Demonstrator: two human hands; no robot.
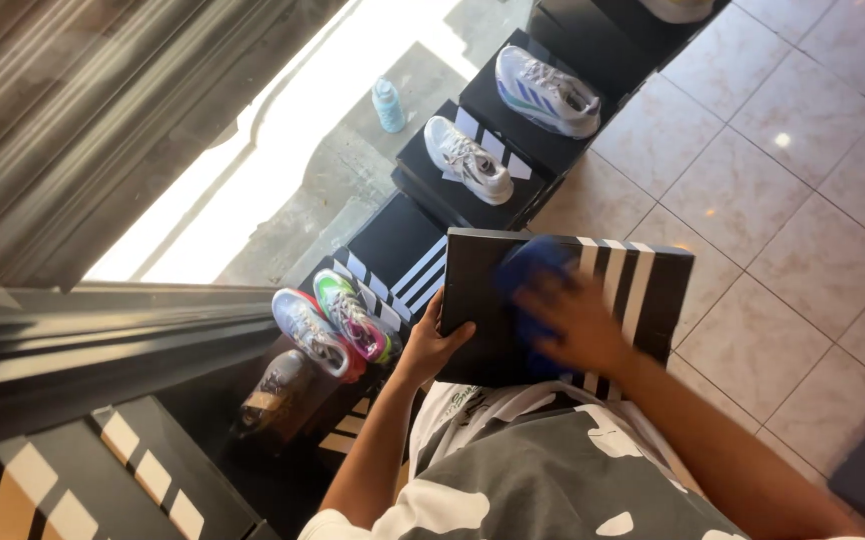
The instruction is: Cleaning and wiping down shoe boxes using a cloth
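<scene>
The person held a black shoe box (483, 300) with white stripes at waist height, just in front of their chest, its long axis running left to right across the body. The left hand (431, 345) gripped the box's left edge, thumb curled over the top face and the other fingers hidden beneath, so that hand was closed on the box and carried it. The right hand (578, 320) lay on the lid, blurred, with its fingers (553, 292) spread and pressed flat onto a blue cloth (528, 265); whether they pinched the cloth or only pressed it down could not be told from the blur. The cloth sat near the middle of the lid, directly under and ahead of the right hand's fingers, with the striped right portion of the lid beside it toward the person's right, so the right hand was the nearer one to every part of the lid's surface, while the left stayed at the edge. Beyond the box, away from the person, a row of black striped boxes (423, 255) stood on the tiled floor (753, 200) along a shop window, each bearing a shoe: a pink and green sneaker (353, 315), a red-trimmed sneaker (311, 335), a white sneaker (468, 158), and a white and purple sneaker (548, 92). A pale blue bottle (388, 105) stood beyond the glass.
</scene>
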